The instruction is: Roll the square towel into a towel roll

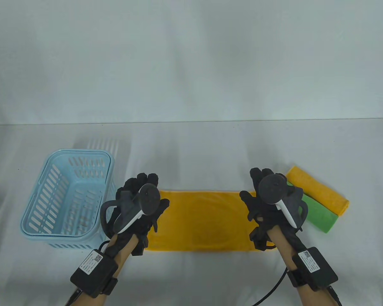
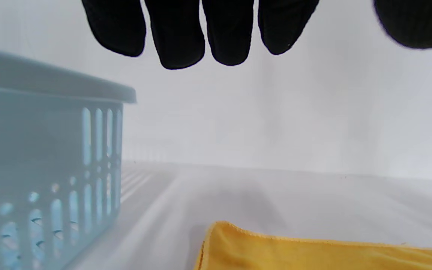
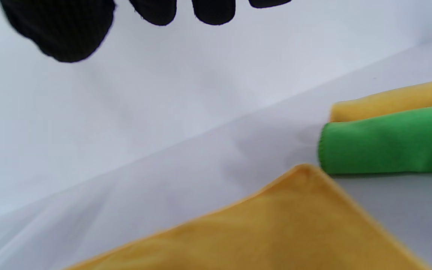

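Lying flat on the white table (image 1: 191, 143), the orange towel (image 1: 201, 220) spans the gap between both gloved hands.

Its long axis runs left to right across the table view, folded into a wide band. The left hand (image 1: 140, 204) hovers over its left end, the right hand (image 1: 271, 200) over its right end; both wrist views show fingers (image 2: 178, 33) hanging straight and relaxed above the cloth, holding nothing. A blue basket (image 1: 67, 197) stands left of the towel; a green roll (image 1: 319, 213) and a yellow roll (image 1: 319, 189) lie to its right.
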Available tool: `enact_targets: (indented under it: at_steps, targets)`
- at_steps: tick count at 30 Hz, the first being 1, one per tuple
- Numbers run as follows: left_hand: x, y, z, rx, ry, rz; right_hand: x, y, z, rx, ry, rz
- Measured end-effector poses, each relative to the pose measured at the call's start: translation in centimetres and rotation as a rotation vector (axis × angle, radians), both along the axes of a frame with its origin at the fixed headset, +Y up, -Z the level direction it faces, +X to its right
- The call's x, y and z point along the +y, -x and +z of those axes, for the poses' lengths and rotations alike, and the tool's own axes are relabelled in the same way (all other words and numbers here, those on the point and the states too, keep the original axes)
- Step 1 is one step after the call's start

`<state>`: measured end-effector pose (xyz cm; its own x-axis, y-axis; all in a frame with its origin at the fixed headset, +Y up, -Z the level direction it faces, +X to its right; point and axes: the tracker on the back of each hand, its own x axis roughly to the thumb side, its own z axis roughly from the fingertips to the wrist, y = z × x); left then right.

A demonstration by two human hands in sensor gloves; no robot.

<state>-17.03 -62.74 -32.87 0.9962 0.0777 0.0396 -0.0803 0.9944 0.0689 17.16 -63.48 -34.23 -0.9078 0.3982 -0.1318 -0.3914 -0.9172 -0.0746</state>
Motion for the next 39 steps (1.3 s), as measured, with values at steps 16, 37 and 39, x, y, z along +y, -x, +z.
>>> enact_targets:
  at_steps: [16, 37, 39]
  targets:
    - [0.8, 4.1, 4.7, -0.005, -0.140, 0.153, -3.0, 11.9, 3.2, 0.321, 0.078, 0.038]
    - [1.3, 6.2, 5.1, 0.023, -0.161, 0.216, -11.4, 25.3, 3.5, 0.588, 0.348, 0.171]
    - [1.2, 6.2, 5.1, 0.021, -0.163, 0.219, -11.7, 25.9, 3.2, 0.582, 0.342, 0.201]
